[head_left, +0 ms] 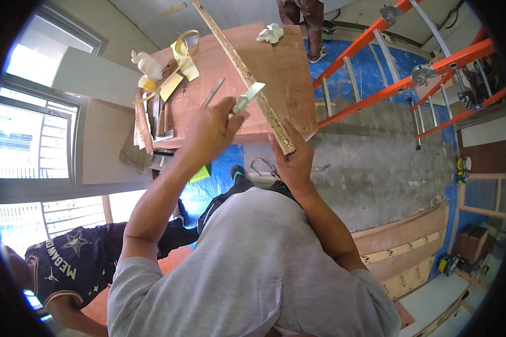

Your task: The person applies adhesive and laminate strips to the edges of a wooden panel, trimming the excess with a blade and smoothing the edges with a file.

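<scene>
One left hand (215, 122): fingers (226, 105) closed on a pale flat tool (248, 98), beside a narrow chipboard strip (236, 59). One right hand (296, 155): gripping that strip's near end. Strip slants over the tabletop (289, 73). Risk: tool could skid toward the right hand, should the strip twist. Forearms (166, 182) reach forward, converging.

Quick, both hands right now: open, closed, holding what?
Left hand: closed, holding a small pale tool.
Right hand: partly closed, holding the near end of the wooden strip.
</scene>
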Demonstrator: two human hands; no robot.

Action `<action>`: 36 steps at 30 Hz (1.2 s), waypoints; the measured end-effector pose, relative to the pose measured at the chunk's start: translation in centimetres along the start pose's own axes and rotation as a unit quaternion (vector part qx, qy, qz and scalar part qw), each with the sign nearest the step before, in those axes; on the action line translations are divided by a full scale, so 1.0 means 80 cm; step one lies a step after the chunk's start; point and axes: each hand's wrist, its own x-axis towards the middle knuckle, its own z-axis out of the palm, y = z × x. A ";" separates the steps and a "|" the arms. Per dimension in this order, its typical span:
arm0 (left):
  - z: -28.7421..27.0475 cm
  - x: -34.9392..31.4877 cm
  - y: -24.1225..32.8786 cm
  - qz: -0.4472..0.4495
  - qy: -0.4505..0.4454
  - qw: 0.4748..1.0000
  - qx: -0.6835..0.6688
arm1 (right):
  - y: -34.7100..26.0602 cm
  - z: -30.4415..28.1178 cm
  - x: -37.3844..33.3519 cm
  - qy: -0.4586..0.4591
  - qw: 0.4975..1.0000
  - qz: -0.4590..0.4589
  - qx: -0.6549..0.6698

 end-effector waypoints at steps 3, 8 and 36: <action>0.013 -0.042 0.024 0.023 -0.046 0.999 -0.013 | 0.000 -0.002 0.001 -0.002 1.000 0.008 -0.011; 0.001 -0.050 0.040 0.017 -0.034 0.999 -0.022 | -0.004 -0.012 0.005 -0.008 1.000 0.009 -0.017; 0.016 -0.053 0.059 -0.046 -0.012 0.999 -0.016 | -0.014 -0.020 0.017 -0.008 0.999 -0.008 -0.031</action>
